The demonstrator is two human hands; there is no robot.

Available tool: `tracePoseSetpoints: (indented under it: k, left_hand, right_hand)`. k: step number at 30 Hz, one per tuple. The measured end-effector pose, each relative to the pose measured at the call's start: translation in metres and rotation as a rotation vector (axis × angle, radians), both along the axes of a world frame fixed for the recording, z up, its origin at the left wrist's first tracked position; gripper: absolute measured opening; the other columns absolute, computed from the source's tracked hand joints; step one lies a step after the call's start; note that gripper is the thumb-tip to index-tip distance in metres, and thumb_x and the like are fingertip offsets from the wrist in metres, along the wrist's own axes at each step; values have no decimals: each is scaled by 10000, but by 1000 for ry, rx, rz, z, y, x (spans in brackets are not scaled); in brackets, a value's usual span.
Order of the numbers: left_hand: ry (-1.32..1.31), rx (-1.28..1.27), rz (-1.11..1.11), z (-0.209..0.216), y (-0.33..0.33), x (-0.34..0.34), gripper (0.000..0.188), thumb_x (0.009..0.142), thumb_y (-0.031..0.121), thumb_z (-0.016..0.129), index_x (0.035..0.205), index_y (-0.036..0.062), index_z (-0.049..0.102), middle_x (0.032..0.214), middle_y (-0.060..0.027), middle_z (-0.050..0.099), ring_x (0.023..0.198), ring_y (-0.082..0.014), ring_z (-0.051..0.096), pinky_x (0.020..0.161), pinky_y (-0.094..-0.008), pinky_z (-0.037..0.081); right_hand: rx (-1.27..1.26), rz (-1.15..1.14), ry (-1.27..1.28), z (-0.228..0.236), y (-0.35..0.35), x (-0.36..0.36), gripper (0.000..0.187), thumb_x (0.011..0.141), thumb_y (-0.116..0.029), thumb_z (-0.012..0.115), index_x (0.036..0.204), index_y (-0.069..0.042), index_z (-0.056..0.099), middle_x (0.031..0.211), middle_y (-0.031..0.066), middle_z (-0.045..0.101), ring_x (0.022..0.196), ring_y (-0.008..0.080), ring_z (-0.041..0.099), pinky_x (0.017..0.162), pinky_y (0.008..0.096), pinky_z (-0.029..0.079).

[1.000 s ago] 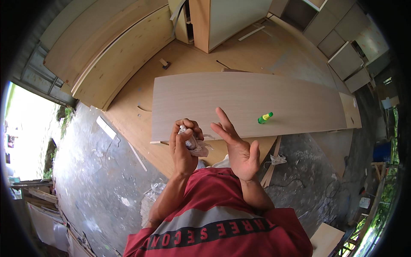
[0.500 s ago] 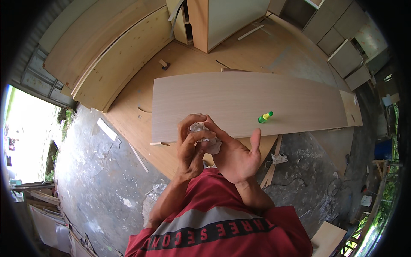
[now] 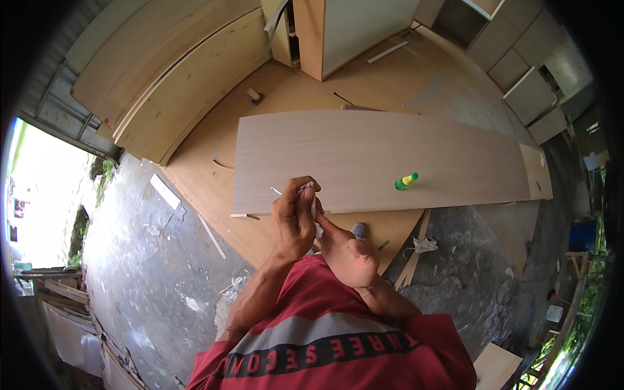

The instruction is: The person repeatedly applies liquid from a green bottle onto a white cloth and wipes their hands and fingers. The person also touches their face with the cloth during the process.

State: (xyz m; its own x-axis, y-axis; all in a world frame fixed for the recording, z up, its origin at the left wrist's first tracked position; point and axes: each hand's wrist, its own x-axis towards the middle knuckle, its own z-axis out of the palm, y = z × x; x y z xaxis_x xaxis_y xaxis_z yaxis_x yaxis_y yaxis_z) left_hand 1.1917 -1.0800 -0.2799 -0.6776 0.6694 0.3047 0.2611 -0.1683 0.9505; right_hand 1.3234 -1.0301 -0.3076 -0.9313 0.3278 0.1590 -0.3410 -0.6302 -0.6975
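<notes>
My left hand [image 3: 294,220] is closed round a crumpled white wad [image 3: 317,223], cloth or paper, which shows only in small bits between the fingers. Against it lies my right hand [image 3: 350,255], palm upward and fingers stretched toward the left hand; the fingertips are hidden behind the left hand and the wad. Both hands are in front of my body, above the near edge of a long pale wood-grain board [image 3: 312,149]. A small green bottle with a yellow label [image 3: 406,182] stands on the board, right of my hands.
Under the board is a larger brown plywood sheet [image 3: 195,175]. Curved wooden panels [image 3: 188,84] lean at the far left, and a tall cabinet [image 3: 312,39] stands at the back. Thin wood strips [image 3: 411,260] and white scraps [image 3: 424,245] lie on the grey floor [image 3: 149,260].
My left hand has closed more tightly and turned, covering most of the wad. My right hand has tipped and its thumb has folded in. The bottle stays on the board.
</notes>
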Motion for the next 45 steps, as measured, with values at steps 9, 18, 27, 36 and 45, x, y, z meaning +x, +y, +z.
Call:
tracePoseSetpoints:
  k: [9, 18, 27, 36, 45]
  left_hand:
    - [-952, 575, -294, -15, -4, -35, 483, 1097, 424, 406, 1318, 22, 559, 943, -56, 599, 709, -140, 529, 691, -282, 478]
    - [-690, 315, -160, -7, -7, -9, 436, 985, 117, 622, 1397, -4, 547, 1152, -56, 662, 1011, -124, 619, 921, -271, 509]
    - [-277, 372, -226, 3, -9, -3, 267, 860, -8, 780, 1098, 13, 663, 992, -74, 639, 932, -169, 612, 880, -329, 499]
    - [-466, 128, -421, -7, -14, -18, 213, 890, 109, 798, 899, 76, 588, 912, -15, 578, 854, -112, 540, 765, -257, 435]
    - [-1154, 399, -478, -33, -6, -7, 137, 980, 176, 699, 959, 107, 582, 917, -13, 614, 871, -133, 616, 781, -304, 520]
  right_hand:
    - [-277, -34, 159, 16, 32, 6, 1014, 969, -760, 164, 1580, 38, 300, 1709, 140, 163, 1585, 228, 90, 1270, 408, 13]
    - [-489, -40, 245, 33, 42, -1, 1033, 967, -796, 203, 1584, 28, 293, 1678, 228, 195, 1568, 302, 168, 1270, 434, 123]
    - [-245, -113, 123, 14, 49, -6, 837, 1027, -649, 385, 1497, 42, 435, 1596, 220, 372, 1496, 298, 315, 1230, 425, 226]
    - [289, -342, -126, 18, 57, -1, 114, 903, -47, 782, 965, -17, 690, 877, -11, 626, 826, 66, 565, 753, 234, 455]
    - [390, -593, -152, 16, 67, -5, 99, 907, -39, 772, 981, -7, 713, 904, -9, 618, 797, 59, 545, 734, 216, 435]
